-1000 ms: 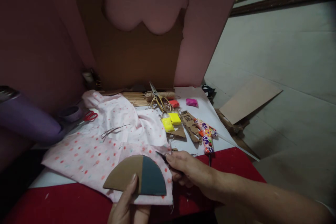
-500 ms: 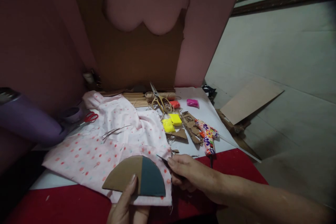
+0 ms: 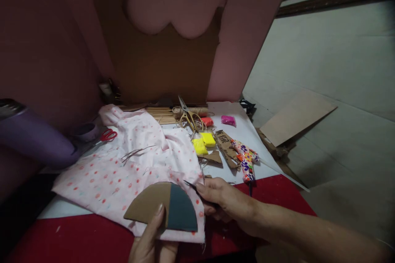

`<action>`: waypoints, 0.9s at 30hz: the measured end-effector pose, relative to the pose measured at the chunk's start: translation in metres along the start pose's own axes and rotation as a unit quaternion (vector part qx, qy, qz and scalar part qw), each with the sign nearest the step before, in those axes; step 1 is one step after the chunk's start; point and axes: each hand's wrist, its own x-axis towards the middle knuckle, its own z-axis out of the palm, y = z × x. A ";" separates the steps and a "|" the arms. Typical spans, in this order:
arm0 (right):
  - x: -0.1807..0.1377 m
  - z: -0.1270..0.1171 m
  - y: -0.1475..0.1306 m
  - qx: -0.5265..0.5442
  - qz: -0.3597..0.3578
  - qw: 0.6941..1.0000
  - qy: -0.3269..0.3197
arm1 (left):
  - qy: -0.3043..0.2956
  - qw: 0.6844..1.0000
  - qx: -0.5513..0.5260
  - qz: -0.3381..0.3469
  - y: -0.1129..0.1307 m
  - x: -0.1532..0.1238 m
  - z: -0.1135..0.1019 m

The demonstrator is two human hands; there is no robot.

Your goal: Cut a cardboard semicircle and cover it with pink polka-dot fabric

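Note:
My left hand (image 3: pixel 152 242) pinches a half-round cardboard piece (image 3: pixel 163 209), brown on the left and dark teal on the right, together with the near edge of a pink dotted cloth (image 3: pixel 135 164) under it. My right hand (image 3: pixel 222 203) is closed on dark scissors (image 3: pixel 194 188), whose blades point left along the cloth's right edge, just beside the cardboard piece. The scissors' handles are hidden inside my fingers.
Behind the cloth lie gold scissors (image 3: pixel 188 116), yellow clay blocks (image 3: pixel 203 142), orange and pink clay, cardboard scraps (image 3: pixel 225 148), a flowered glue gun (image 3: pixel 245 161), red-handled scissors (image 3: pixel 108 134) and a purple tube (image 3: pixel 33 137). A pink-and-brown cardboard wall (image 3: pixel 173 49) stands at the back. A cardboard sheet (image 3: pixel 296 117) lies on the floor.
The scissors and my right hand have shifted only slightly along the cloth's edge. My left hand keeps its hold; the view has drifted a little.

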 end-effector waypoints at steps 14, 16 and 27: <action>-0.003 -0.005 -0.008 -0.042 0.036 0.998 -0.018 | 0.011 1.000 -0.025 -0.014 0.004 -0.003 0.003; -0.002 -0.006 -0.008 -0.034 0.042 0.998 -0.022 | 0.013 1.000 -0.021 -0.014 0.004 -0.003 0.003; 0.005 -0.007 -0.006 0.021 0.024 0.999 -0.036 | 0.004 1.000 -0.006 -0.017 0.002 0.003 -0.006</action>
